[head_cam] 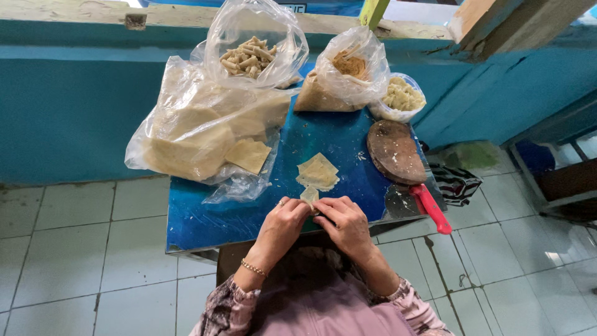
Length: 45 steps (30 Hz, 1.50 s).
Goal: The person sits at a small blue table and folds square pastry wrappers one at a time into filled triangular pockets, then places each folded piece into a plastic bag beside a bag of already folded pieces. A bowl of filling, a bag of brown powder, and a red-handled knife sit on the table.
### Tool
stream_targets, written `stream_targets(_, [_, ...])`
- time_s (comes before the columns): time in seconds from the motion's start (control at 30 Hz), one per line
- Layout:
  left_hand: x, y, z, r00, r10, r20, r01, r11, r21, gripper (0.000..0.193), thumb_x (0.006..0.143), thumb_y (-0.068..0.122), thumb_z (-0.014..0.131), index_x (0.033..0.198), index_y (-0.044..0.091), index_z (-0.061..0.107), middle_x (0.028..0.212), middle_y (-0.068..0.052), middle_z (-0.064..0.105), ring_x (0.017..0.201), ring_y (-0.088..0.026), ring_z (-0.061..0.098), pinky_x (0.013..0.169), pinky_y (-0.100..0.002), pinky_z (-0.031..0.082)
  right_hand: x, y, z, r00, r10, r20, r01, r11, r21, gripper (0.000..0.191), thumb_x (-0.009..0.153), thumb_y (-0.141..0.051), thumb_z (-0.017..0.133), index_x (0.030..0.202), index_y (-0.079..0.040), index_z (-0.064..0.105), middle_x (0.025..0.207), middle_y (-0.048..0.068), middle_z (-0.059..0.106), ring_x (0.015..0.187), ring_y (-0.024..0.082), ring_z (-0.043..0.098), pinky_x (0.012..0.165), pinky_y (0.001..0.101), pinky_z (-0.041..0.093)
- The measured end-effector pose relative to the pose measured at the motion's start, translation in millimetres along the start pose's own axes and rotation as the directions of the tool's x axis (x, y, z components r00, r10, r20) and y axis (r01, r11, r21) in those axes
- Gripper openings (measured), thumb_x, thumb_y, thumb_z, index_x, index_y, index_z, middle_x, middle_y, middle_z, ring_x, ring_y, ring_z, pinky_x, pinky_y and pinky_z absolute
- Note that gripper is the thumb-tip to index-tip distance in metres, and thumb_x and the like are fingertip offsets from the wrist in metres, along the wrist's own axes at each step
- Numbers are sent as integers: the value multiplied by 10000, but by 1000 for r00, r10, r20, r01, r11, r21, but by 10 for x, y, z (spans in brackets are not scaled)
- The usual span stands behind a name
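My left hand point(283, 225) and my right hand point(346, 223) meet at the near edge of a small blue table point(205, 218). Between their fingertips they pinch a small pale dough wrapper point(309, 196). Just beyond it a short stack of square wrappers point(318, 171) lies on the table. A gold bracelet sits on my left wrist.
A big clear bag of wrapper sheets point(193, 134) fills the table's left side. Behind stand a bag of rolled pieces point(249, 57), a bag of brown filling point(345, 71) and a bag of pale pieces point(401, 96). A round wooden board point(393, 151) and red-handled knife point(429, 208) lie right.
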<state>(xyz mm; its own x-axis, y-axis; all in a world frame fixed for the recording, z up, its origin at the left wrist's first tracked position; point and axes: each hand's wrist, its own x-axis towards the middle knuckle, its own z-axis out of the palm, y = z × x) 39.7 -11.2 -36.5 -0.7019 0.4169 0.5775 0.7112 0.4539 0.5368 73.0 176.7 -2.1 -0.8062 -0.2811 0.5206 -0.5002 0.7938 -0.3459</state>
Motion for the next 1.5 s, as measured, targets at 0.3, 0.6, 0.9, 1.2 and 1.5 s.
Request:
stream_targets(0.3, [-45, 66, -39, 990, -137, -32, 130, 978, -164, 41, 874, 47, 698, 901, 77, 699, 891, -95, 683, 867, -319, 648, 779, -417, 532, -35, 136, 94, 981, 138, 133, -173, 935, 310, 111, 839, -86, 788, 942, -54, 758, 867, 71, 664, 812, 235, 658, 679, 333, 518])
stream_targets(0.6, [66, 52, 10, 954, -299, -1, 296, 944, -146, 59, 796, 87, 753, 827, 80, 704, 800, -101, 640, 784, -317, 652, 683, -421, 523, 42, 63, 51, 932, 303, 198, -358, 853, 379, 98, 828, -82, 772, 918, -59, 740, 888, 61, 714, 774, 191, 709, 673, 323, 560])
stream_targets(0.9, [-51, 70, -79, 990, -134, -45, 125, 976, -179, 64, 875, 96, 712, 907, 55, 674, 888, -119, 669, 864, -348, 647, 747, -434, 529, -55, 0, 118, 998, 44, -51, -32, 978, 206, 73, 884, -76, 733, 956, -67, 732, 936, 75, 689, 861, 269, 683, 738, 362, 552])
stream_targets(1.2, [36, 101, 41, 957, -283, 59, 285, 958, -33, 64, 821, 139, 745, 791, 111, 696, 818, -106, 648, 844, -339, 651, 725, -453, 528, -79, 37, 88, 902, 408, 141, -431, 835, 342, 119, 842, -148, 763, 921, -77, 709, 868, 48, 703, 708, 224, 693, 643, 339, 551])
stream_targets(1.5, [8, 157, -51, 980, -197, 0, 196, 977, -88, 78, 861, 136, 717, 883, 94, 655, 855, -93, 639, 833, -325, 643, 694, -426, 522, -95, 14, 109, 995, 77, -63, -77, 997, 13, 79, 877, -120, 746, 956, -119, 738, 894, 41, 672, 855, 257, 652, 717, 376, 529])
